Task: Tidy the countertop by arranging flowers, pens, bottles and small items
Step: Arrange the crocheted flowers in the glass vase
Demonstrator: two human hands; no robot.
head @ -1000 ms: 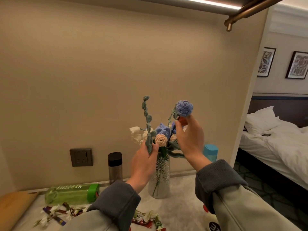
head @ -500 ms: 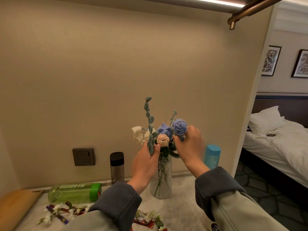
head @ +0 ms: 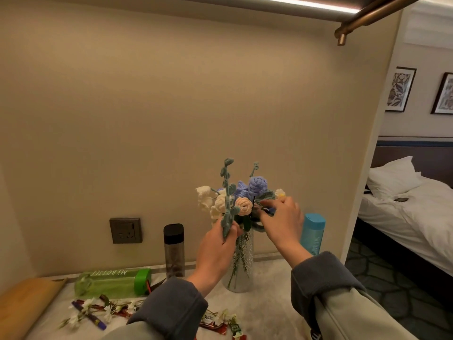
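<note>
A clear glass vase [head: 241, 266] stands on the pale countertop [head: 267, 312] and holds crochet flowers in cream, peach and blue. My left hand [head: 218, 249] grips a teal leafy crochet stem [head: 227, 192] at the bouquet's left side, just above the vase mouth. My right hand [head: 284, 222] reaches in from the right. Its fingertips pinch the stem of a blue crochet rose [head: 257, 184], right under the rose's green leaf. The rose head sits among the other blooms.
A green bottle [head: 110, 282] lies on its side at the left. A dark-capped bottle [head: 174, 251] and a blue bottle [head: 313, 231] stand by the wall. Purple pens [head: 89, 316], white sprigs and candy wrappers [head: 213, 323] litter the front. A wooden board [head: 22, 303] sits far left.
My right hand has brought the blue rose down from above the bouquet into the vase among the other flowers. My left hand has kept hold of the teal stem.
</note>
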